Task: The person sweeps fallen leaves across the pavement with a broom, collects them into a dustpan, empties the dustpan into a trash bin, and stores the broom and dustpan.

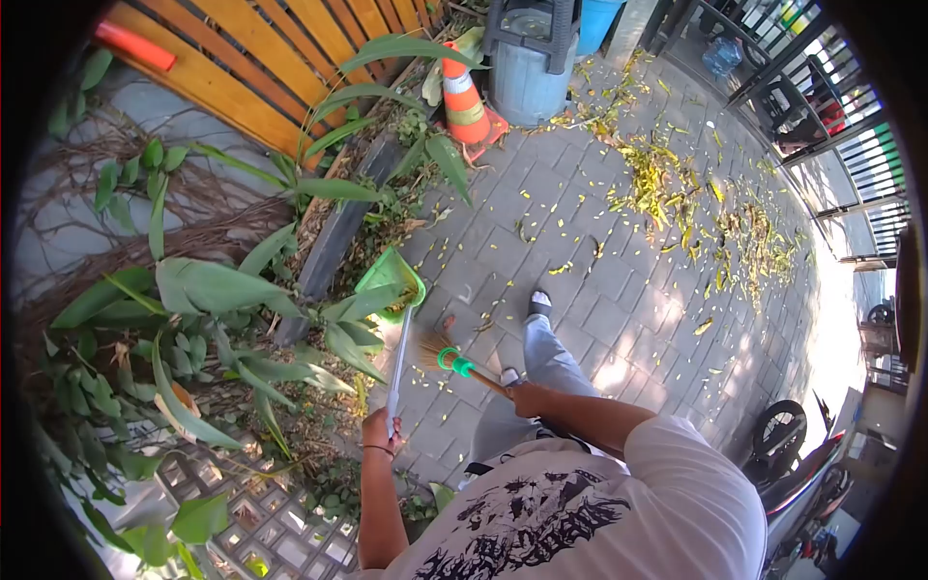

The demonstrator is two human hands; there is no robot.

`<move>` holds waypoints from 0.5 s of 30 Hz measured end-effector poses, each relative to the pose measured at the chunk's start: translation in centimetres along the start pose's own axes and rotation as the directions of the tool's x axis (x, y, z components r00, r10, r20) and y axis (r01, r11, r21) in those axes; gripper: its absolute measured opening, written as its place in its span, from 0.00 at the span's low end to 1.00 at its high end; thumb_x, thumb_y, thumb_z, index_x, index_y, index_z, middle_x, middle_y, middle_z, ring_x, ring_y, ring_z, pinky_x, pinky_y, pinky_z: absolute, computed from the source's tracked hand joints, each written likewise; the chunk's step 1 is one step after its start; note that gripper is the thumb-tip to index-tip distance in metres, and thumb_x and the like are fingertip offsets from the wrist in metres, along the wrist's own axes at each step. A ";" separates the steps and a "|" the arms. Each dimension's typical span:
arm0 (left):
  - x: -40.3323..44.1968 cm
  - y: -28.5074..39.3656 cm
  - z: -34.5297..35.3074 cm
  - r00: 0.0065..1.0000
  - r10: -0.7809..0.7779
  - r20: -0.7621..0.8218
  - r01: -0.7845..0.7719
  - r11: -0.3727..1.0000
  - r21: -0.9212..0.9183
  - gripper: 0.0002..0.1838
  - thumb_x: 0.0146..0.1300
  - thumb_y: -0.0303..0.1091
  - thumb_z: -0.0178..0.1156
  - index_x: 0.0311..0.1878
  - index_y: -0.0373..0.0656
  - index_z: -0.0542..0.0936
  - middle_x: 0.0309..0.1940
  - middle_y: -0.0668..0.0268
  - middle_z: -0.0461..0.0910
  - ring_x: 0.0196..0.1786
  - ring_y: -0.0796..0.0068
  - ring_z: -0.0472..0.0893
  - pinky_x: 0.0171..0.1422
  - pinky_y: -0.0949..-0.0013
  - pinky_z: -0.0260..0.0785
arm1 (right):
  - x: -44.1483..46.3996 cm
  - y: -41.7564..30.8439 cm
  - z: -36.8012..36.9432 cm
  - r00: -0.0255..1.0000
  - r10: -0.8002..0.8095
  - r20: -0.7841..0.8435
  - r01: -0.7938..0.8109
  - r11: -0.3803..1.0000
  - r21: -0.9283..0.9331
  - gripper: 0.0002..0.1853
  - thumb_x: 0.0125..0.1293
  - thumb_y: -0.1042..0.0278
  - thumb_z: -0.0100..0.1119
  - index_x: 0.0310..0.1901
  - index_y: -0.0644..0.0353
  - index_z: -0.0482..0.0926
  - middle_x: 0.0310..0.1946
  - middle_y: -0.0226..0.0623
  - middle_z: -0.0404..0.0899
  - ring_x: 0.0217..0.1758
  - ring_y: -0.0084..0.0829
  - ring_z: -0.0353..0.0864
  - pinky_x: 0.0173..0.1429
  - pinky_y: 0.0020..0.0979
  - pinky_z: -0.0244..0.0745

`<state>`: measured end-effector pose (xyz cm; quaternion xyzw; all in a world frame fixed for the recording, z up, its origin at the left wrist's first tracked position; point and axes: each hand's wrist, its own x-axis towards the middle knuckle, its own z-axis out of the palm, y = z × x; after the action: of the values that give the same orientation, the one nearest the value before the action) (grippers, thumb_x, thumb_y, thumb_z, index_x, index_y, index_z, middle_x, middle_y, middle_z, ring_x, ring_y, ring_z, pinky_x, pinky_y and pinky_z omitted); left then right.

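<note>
A: Nearest, what are the hands doing?
B: The right hand (529,399) is wrapped around the broom (459,363), its bristles pointing to ten o'clock. The left hand (379,428) grasps the long handle (398,362) of the dustpan.
A: And the dustpan (387,266)?
B: Out at twelve o'clock from that hand, by the plants (227,290), near the bristles but apart from them. Whether the bristles touch the ground, I can't tell.
A: How much is gathered?
B: Only a little, I'd judge: some leaf litter sits in the pan. Small yellow leaves dot the paving (493,261) beyond, and a thick drift of leaves (662,179) lies between one and two o'clock, so most seems left.
A: Farthest?
B: A traffic cone (464,104) at twelve, beside a large bucket (527,92).
</note>
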<state>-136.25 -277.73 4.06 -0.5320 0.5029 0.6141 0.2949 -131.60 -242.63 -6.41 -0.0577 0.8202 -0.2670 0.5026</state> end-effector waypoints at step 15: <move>-4.4 -8.4 -6.5 0.995 0.099 -0.032 -0.096 0.991 0.088 0.10 0.62 0.35 0.46 0.41 0.42 0.72 0.20 0.66 0.72 0.17 0.80 0.70 0.13 0.78 0.57 | -19.3 16.8 -12.6 0.745 0.507 -0.433 -0.485 0.858 0.170 0.24 0.43 0.74 0.55 0.47 0.69 0.74 0.28 0.54 0.79 0.32 0.46 0.81 0.35 0.39 0.77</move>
<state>-125.23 -280.32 6.14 -0.5046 0.5597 0.5956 0.2781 -130.05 -216.52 5.07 0.2392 0.8951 -0.1486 0.3458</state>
